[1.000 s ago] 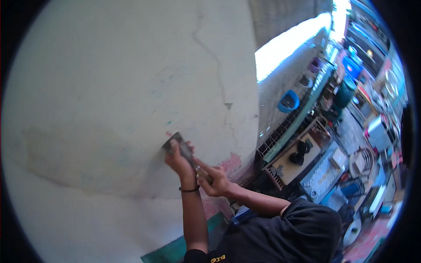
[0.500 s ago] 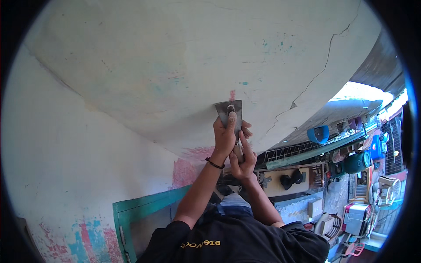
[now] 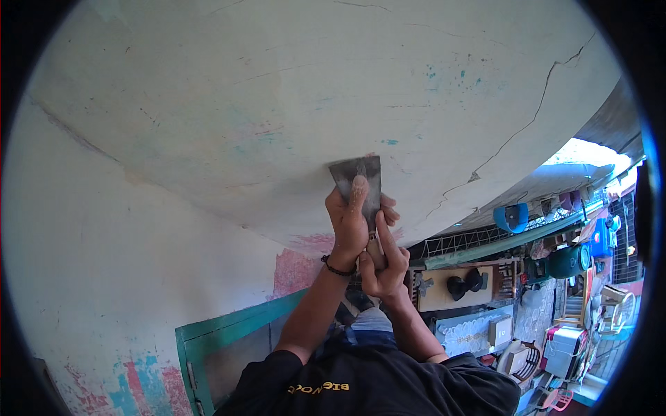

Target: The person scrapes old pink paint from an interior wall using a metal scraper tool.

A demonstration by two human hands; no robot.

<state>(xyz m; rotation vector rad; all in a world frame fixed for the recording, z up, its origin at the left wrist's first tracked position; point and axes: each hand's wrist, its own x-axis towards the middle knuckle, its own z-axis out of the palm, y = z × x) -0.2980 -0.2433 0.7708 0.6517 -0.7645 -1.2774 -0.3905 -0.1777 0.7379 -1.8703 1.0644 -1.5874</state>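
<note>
A putty knife point(image 3: 355, 168) is in both my hands, its broad grey metal blade up against a pale, cracked wall surface point(image 3: 291, 104). My left hand point(image 3: 349, 225), with a dark beaded bracelet at the wrist, grips the blade; its thumb lies along the blade's face and its fingers wrap behind. Lower down, my right hand point(image 3: 387, 263) is closed around the light-coloured handle, index finger stretched up toward the blade. Pale dust coats the left thumb. Just past the blade's edge a bit of red paint shows, the rest hidden by the blade.
A long jagged crack point(image 3: 534, 114) runs across the surface to the right. Below left stands a green frame point(image 3: 236, 326) beside a pink paint patch point(image 3: 293, 272). At right are a blue container point(image 3: 511, 218), a green drum point(image 3: 569, 261), chairs and a table point(image 3: 454, 288).
The blade now covers most of the red mark that showed above it. Its face has turned slightly, and the whitish lump by my thumb no longer shows. The whole view has shifted a little.
</note>
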